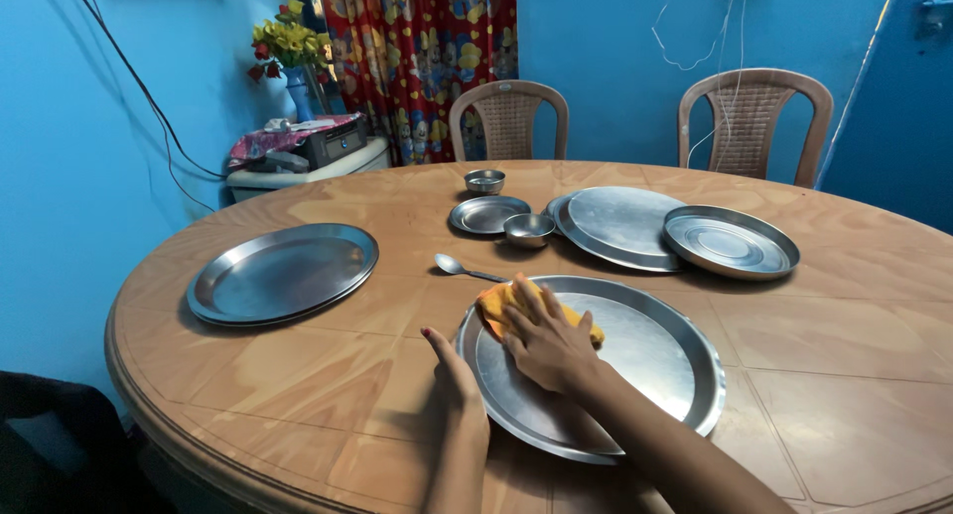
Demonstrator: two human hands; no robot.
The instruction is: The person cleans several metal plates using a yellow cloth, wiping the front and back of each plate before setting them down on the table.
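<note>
Your right hand [546,343] lies flat, fingers spread, pressing an orange cloth [501,303] onto the big steel plate [655,360] in the lower middle of the frame; the cloth sits at the plate's upper left part. Your left hand [452,370] rests against the plate's left rim with the fingers curled lightly on the edge, steadying it rather than clasping anything.

Just above the cloth, a spoon [459,268] lies on the tabletop [854,375], close to the plate's rim but apart from it. Further up, in the middle of the frame, you have a small bowl [528,228] beside a small plate [484,214], and another small bowl [484,181] behind them. To the right of these, two more large plates overlap: one turned over [617,224], one right way up [731,242]. A further large plate [283,272] sits alone at the left, well apart. Two chairs [508,117] stand behind the tabletop.
</note>
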